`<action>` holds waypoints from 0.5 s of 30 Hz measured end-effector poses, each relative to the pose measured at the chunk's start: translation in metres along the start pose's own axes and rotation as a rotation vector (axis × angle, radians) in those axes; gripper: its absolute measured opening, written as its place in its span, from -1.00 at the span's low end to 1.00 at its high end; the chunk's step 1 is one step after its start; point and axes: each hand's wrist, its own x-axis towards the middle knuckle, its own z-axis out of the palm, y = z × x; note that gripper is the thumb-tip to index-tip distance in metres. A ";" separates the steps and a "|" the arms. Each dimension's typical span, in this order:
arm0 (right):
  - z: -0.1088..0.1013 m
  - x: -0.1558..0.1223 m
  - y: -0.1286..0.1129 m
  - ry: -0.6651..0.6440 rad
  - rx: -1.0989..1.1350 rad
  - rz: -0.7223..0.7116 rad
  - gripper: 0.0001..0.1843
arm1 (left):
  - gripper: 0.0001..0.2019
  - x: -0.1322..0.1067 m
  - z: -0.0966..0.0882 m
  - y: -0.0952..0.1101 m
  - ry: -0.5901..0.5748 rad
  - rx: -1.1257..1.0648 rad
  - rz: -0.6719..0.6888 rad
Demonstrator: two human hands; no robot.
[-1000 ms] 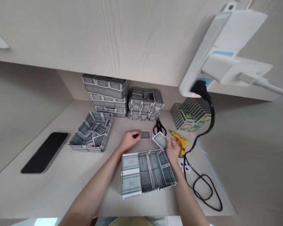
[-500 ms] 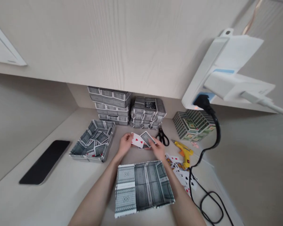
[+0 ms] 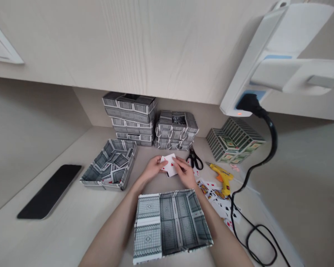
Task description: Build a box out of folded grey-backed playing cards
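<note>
Between my two hands are a few playing cards [image 3: 171, 170], white faces with red hearts turned up. My left hand [image 3: 153, 167] pinches them from the left, thumb on top. From the right, my right hand [image 3: 184, 171] grips the cards with its fingers closed on the edge. Below the hands, between my forearms, lies a box made of playing cards [image 3: 147, 222], open on its right part and covered on the left. To the left sits an open tray of cards [image 3: 85, 181] with loose cards inside.
Stacked card-built boxes [image 3: 130, 118] and a second stack [image 3: 175, 129] stand at the back. Scissors [image 3: 195, 161], a yellow glue gun [image 3: 224, 178], scattered cards [image 3: 219, 205] and a black cord [image 3: 247, 241] lie right. A phone [image 3: 50, 193] lies left; a power strip [image 3: 239, 100] hangs above.
The right-hand card, earlier showing its patterned back, now shows a face with hearts. My hands have drawn closer together, and the cards overlap. The view has shifted slightly.
</note>
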 end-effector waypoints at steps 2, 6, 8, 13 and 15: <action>0.000 0.003 -0.001 0.077 0.108 0.130 -0.57 | -0.63 0.001 0.001 -0.001 0.011 0.008 0.008; 0.000 0.007 -0.005 0.057 0.230 0.263 -0.68 | -0.63 0.006 0.000 -0.003 0.037 -0.021 0.058; 0.000 0.009 -0.008 0.042 0.262 0.269 -0.71 | -0.63 0.009 -0.001 -0.005 0.038 -0.010 0.076; 0.000 0.010 -0.006 0.042 0.383 0.266 -0.75 | -0.63 0.013 -0.004 -0.008 0.025 0.045 0.072; -0.001 0.010 -0.003 0.047 0.410 0.258 -0.75 | -0.62 0.013 -0.004 -0.008 0.010 0.042 0.055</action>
